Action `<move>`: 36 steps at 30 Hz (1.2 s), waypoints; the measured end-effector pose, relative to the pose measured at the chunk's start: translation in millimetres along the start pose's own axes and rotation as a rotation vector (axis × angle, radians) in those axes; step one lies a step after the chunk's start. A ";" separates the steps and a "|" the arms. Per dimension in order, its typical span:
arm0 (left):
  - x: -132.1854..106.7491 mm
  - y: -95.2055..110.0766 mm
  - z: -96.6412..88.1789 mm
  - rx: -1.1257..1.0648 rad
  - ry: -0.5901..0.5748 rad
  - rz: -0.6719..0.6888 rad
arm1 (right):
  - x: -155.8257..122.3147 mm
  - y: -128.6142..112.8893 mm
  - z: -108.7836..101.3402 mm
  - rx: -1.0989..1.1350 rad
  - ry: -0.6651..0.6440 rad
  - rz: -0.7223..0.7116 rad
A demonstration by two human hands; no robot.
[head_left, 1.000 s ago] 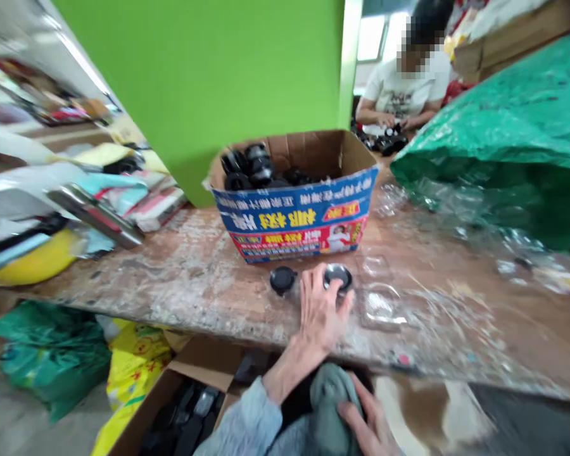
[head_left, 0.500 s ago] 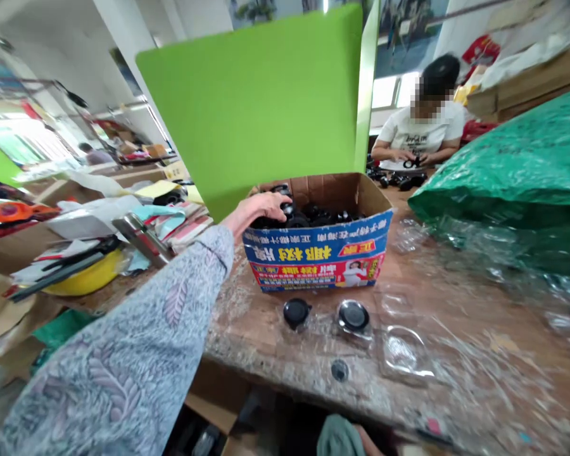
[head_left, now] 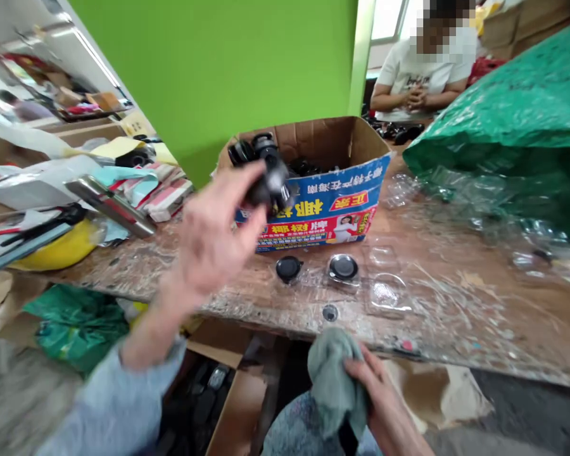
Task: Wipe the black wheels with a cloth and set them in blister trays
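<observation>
My left hand (head_left: 213, 228), blurred by motion, is closed around a glossy black plastic part with rounded ends (head_left: 272, 180); blur hides its exact kind. It is in front of the near left rim of a blue printed cardboard box (head_left: 313, 206) with more black parts inside. Low in the view, my right hand (head_left: 377, 383) grips a grey-green cloth (head_left: 335, 373) over my lap. On the table between box and edge lie a black round piece (head_left: 289, 269) and a silver-rimmed black disc (head_left: 343, 267), each in clear plastic packaging, plus a small dark disc (head_left: 330, 313).
A green panel (head_left: 228, 69) stands behind the box. To the right are a green plastic bag (head_left: 513, 107) and clear blister shells (head_left: 389, 291). Clutter with a metal bar (head_left: 109, 206) fills the left. Across the table sits a person (head_left: 422, 76) with hands together.
My left hand has come out of the box toward me, bringing a black part. The view has tipped down, so the right hand and cloth show more. The person opposite has brought their hands together.
</observation>
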State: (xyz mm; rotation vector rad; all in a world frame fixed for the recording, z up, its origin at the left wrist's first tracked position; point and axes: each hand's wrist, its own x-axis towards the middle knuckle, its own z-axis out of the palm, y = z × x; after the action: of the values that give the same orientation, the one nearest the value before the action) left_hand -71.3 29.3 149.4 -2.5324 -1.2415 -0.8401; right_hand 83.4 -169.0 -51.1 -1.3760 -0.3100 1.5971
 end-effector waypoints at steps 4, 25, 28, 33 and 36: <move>-121.0 51.3 39.4 -0.228 -0.131 -0.036 | 11.6 -38.7 35.2 0.380 -0.238 0.019; -168.1 55.9 57.1 -1.106 -0.415 -0.939 | -11.5 -52.7 0.0 -0.674 -0.112 -0.709; -175.1 56.4 62.2 -1.210 -0.447 -0.891 | -12.7 -59.9 10.8 -0.734 -0.291 -0.879; -180.1 70.0 65.6 -1.791 -0.425 -1.077 | 13.0 -65.0 17.8 -0.366 -0.424 -0.364; -173.7 90.4 71.0 -2.007 -0.194 -1.352 | 24.0 -56.1 20.1 -0.073 -0.361 -0.088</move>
State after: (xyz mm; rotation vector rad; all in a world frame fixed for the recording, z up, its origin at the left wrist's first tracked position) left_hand -57.0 -113.5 -1.6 -1.5207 -3.2505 -3.5165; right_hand 96.2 -114.7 -19.3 -1.1060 -0.6405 1.7708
